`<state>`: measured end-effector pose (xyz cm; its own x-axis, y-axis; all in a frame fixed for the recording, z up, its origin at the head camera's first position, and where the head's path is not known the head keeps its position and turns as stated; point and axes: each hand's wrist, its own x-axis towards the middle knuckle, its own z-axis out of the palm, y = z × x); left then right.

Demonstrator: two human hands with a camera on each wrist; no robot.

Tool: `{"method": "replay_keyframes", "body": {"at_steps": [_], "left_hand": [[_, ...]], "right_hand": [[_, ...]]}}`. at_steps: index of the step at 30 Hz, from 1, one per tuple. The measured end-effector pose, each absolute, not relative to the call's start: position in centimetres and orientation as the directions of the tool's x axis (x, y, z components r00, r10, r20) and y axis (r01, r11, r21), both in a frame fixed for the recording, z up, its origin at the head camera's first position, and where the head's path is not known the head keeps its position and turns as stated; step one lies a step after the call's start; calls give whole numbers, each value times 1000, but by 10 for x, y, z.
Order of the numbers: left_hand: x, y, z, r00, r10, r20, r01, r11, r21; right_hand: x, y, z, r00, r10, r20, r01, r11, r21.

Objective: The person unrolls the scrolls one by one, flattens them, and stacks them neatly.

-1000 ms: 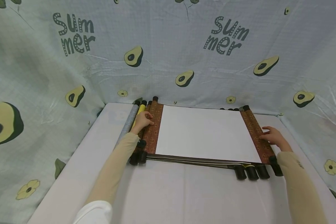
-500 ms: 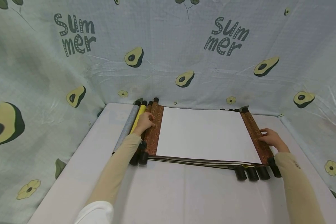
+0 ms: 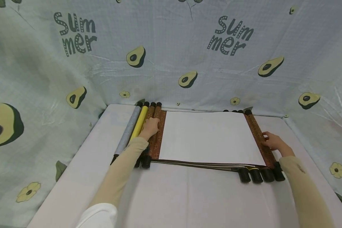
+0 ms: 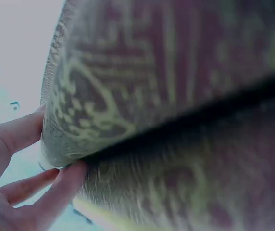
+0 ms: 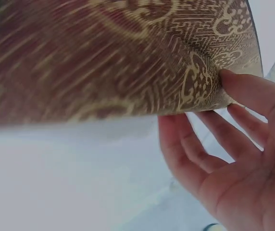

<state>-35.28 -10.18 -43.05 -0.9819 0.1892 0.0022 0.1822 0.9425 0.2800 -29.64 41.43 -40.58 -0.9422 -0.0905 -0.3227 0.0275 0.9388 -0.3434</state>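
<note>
An unrolled scroll with a blank white sheet [image 3: 205, 136] and brown patterned ends lies on top of a stack of scrolls. In the head view my left hand [image 3: 150, 127] grips its left brown roller [image 3: 157, 139]. The left wrist view shows the thumb and fingers [image 4: 63, 187] around the patterned roll [image 4: 94, 106]. At the other side my right hand [image 3: 274, 142] holds the right brown roller [image 3: 257, 136]. Up close in the right wrist view, the thumb [image 5: 253, 89] presses the patterned fabric [image 5: 197, 82] from above, with the fingers curled beneath.
Left of the top scroll lie a grey roller [image 3: 128, 133], a yellow roller [image 3: 139, 123] and another brown roller [image 3: 150, 110]. Several black knobs [image 3: 256, 175] stick out at the front right. An avocado-print cloth [image 3: 165, 63] hangs behind the white table [image 3: 188, 199].
My left hand and the left roller have shifted slightly nearer and settled beside the other rollers. The right roller has moved slightly left, with my right hand now closer around it.
</note>
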Motion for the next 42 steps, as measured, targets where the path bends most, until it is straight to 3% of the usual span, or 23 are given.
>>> {"method": "replay_keyframes", "body": {"at_steps": [6, 10, 14, 21, 26, 30, 42], "left_hand": [[-326, -105, -416, -945, 325, -44, 327, 943, -64], [-302, -111, -415, -902, 421, -99, 432, 888, -156], [-275, -119, -416, -865, 482, -137, 500, 847, -179], [-223, -137, -428, -818, 561, -125, 572, 815, -88], [-195, -144, -433, -804, 591, -63, 589, 779, -213], [-187, -146, -439, -788, 614, 34, 575, 755, -316], [-190, -150, -445, -798, 587, 138, 512, 780, -360]], "right_hand": [[-275, 410, -403, -923, -223, -313, -168, 966, -195], [-251, 414, -407, -910, -278, -307, -236, 957, -166], [-227, 417, -409, -909, -321, -268, -282, 944, -172], [-189, 418, -424, -922, -311, -232, -258, 938, -233], [-171, 417, -435, -943, -282, -179, -232, 939, -253], [-166, 416, -439, -954, -280, -107, -251, 941, -227], [-161, 410, -439, -962, -263, -77, -234, 935, -267]]}}
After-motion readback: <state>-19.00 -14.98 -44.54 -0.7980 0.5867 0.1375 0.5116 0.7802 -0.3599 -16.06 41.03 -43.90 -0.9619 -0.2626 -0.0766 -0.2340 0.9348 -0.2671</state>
